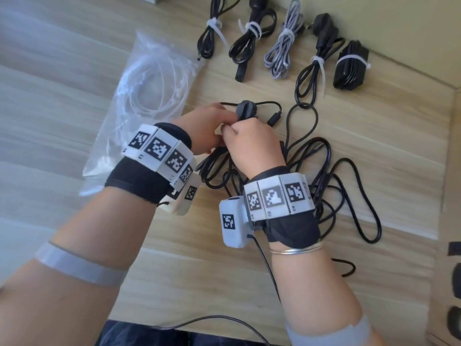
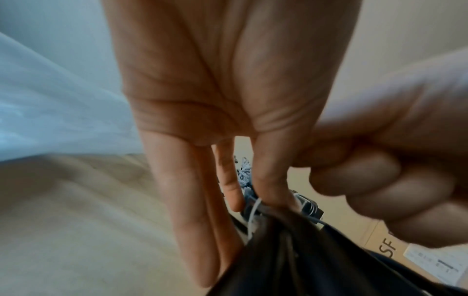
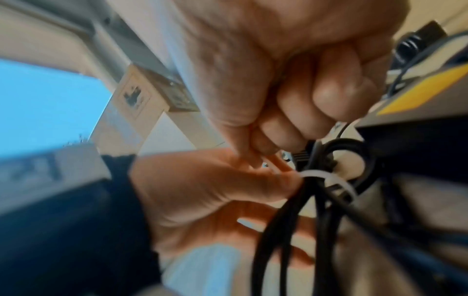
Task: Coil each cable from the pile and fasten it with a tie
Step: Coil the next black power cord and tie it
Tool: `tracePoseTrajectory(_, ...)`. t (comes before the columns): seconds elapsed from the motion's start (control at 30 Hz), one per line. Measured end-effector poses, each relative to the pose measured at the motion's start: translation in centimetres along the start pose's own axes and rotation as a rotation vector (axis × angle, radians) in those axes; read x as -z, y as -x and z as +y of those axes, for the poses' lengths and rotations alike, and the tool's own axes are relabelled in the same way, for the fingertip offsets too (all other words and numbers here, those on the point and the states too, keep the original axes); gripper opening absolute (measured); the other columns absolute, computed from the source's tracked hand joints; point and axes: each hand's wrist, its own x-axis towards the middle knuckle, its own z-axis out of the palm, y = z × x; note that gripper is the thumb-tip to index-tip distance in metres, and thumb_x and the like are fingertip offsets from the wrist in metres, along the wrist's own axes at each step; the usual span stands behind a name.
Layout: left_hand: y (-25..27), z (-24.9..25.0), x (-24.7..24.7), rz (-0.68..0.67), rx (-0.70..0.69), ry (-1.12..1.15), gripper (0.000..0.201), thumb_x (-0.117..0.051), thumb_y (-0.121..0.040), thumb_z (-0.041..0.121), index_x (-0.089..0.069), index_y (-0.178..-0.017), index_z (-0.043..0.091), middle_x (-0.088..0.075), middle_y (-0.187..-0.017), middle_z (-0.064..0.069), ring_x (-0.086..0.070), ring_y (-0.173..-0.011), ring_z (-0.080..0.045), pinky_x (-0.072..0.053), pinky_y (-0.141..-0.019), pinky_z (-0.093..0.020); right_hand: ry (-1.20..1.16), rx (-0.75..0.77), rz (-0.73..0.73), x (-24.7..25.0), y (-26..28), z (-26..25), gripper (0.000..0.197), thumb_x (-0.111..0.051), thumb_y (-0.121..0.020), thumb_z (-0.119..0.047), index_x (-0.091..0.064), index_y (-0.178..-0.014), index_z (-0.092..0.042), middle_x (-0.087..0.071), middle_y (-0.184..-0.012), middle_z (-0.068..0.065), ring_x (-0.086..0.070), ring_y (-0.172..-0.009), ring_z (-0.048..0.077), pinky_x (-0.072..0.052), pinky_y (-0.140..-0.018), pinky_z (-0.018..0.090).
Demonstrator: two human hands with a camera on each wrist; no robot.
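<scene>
Both hands meet over the middle of the wooden table (image 1: 174,270). My left hand (image 1: 209,128) pinches a coiled black cable (image 1: 219,168) between thumb and straight fingers (image 2: 190,200); its plug (image 1: 247,109) sticks out beyond the hands. A white tie (image 3: 326,180) loops round the bundle just past the left thumb (image 3: 253,184). My right hand (image 1: 252,146) is curled into a fist (image 3: 303,90), thumb and forefinger pinching what looks like the tie's tail beside the left fingertips. The tie (image 2: 253,212) shows thin and white against the cable (image 2: 291,250).
A clear bag of white ties (image 1: 149,96) lies to the left. Several tied cables (image 1: 249,36) are lined up at the back. Loose black cable loops (image 1: 354,196) sprawl under and right of my right wrist. A cardboard box (image 1: 451,171) borders the right side.
</scene>
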Motion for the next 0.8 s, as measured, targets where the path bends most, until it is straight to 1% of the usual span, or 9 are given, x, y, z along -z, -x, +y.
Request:
tracePoseTrajectory(0.07,-0.3,0.1,0.0,-0.019,0.008,-0.063,0.03,-0.05,-0.087,0.003,-0.058,-0.114,0.011,-0.05,-0.118,-0.01,-0.054,-0.099,-0.025,-0.05,-0.075,-0.032,-0.098,0.044,0.018,0.2,0.2,-0.3,0.052,-0.045,-0.093,-0.023,-0.033,-0.044,-0.016,-0.032,-0.046,-0.001,-0.037,-0.053,0.021,-0.024,-0.047,0.032)
tracePoseTrajectory(0.17,-1.0,0.3,0.1,-0.028,0.038,-0.187,0.027,-0.048,-0.086,0.002,-0.056,-0.11,0.011,-0.054,-0.113,-0.012,-0.052,-0.102,-0.027,-0.039,-0.078,-0.029,-0.167,0.091,0.033,0.6,0.6,-0.5,0.055,-0.047,-0.093,-0.021,-0.024,-0.043,-0.018,-0.022,-0.042,-0.001,-0.027,-0.044,0.015,-0.021,-0.046,0.032)
tracePoseTrajectory(0.27,-1.1,0.1,-0.1,-0.032,0.028,-0.186,0.021,-0.047,-0.082,-0.001,-0.053,-0.086,0.019,-0.051,-0.103,-0.011,-0.053,-0.103,-0.03,-0.04,-0.082,-0.033,-0.19,0.106,0.031,0.6,1.2,-0.4,0.055,-0.048,-0.093,-0.021,-0.022,-0.044,-0.018,-0.02,-0.042,-0.001,-0.024,-0.044,0.014,-0.021,-0.048,0.032)
tracePoseTrajectory(0.33,-1.1,-0.1,-0.1,-0.043,0.036,-0.139,0.034,-0.049,-0.08,-0.001,-0.04,-0.067,0.029,-0.045,-0.098,-0.006,-0.053,-0.101,-0.032,-0.042,-0.079,-0.035,-0.216,0.098,0.032,0.6,1.5,-0.2,0.057,-0.05,-0.093,-0.022,-0.023,-0.043,-0.017,-0.02,-0.041,-0.002,-0.024,-0.044,0.014,-0.021,-0.048,0.031)
tracePoseTrajectory(0.47,-0.8,0.1,0.7,0.011,0.041,-0.08,0.033,-0.061,-0.083,0.01,-0.039,-0.064,0.026,-0.042,-0.12,-0.006,-0.051,-0.101,-0.026,-0.045,-0.088,-0.035,-0.294,0.084,0.076,1.2,1.9,0.9,0.054,-0.05,-0.093,-0.024,-0.021,-0.048,-0.02,-0.02,-0.046,-0.004,-0.022,-0.047,0.012,-0.019,-0.049,0.029)
tracePoseTrajectory(0.53,-0.6,0.1,1.4,0.1,0.018,-0.061,0.028,-0.062,-0.084,0.011,-0.043,-0.067,0.022,-0.046,-0.112,0.0,-0.051,-0.089,-0.02,-0.045,-0.081,-0.03,-0.241,0.098,0.1,1.8,2.3,1.7,0.051,-0.048,-0.095,-0.028,-0.023,-0.051,-0.018,-0.022,-0.048,-0.004,-0.023,-0.048,0.011,-0.017,-0.048,0.028)
tracePoseTrajectory(0.63,-0.2,0.1,1.8,0.136,0.013,0.068,0.027,-0.061,-0.085,0.009,-0.043,-0.067,0.02,-0.051,-0.082,0.012,-0.052,-0.065,-0.005,-0.042,-0.06,-0.015,-0.163,0.083,0.083,2.6,2.2,2.8,0.046,-0.043,-0.097,-0.033,-0.027,-0.057,-0.017,-0.028,-0.053,-0.003,-0.028,-0.051,0.012,-0.019,-0.051,0.029)
tracePoseTrajectory(0.73,0.0,-0.2,1.6,0.151,-0.005,0.288,0.027,-0.062,-0.084,0.003,-0.045,-0.067,0.017,-0.058,-0.077,0.013,-0.057,-0.064,0.002,-0.052,-0.062,-0.017,-0.105,0.065,0.036,3.0,1.8,3.8,0.04,-0.041,-0.098,-0.033,-0.038,-0.062,-0.015,-0.037,-0.058,-0.001,-0.038,-0.059,0.016,-0.025,-0.056,0.033)
tracePoseTrajectory(0.8,0.2,-0.1,1.5,0.162,-0.025,0.408,0.028,-0.063,-0.082,0.001,-0.047,-0.066,0.017,-0.059,-0.078,0.009,-0.06,-0.073,-0.007,-0.056,-0.07,-0.024,-0.064,0.072,0.08,2.8,1.5,4.3,0.034,-0.044,-0.096,-0.033,-0.049,-0.067,-0.018,-0.042,-0.065,-0.003,-0.045,-0.07,0.019,-0.028,-0.061,0.032)
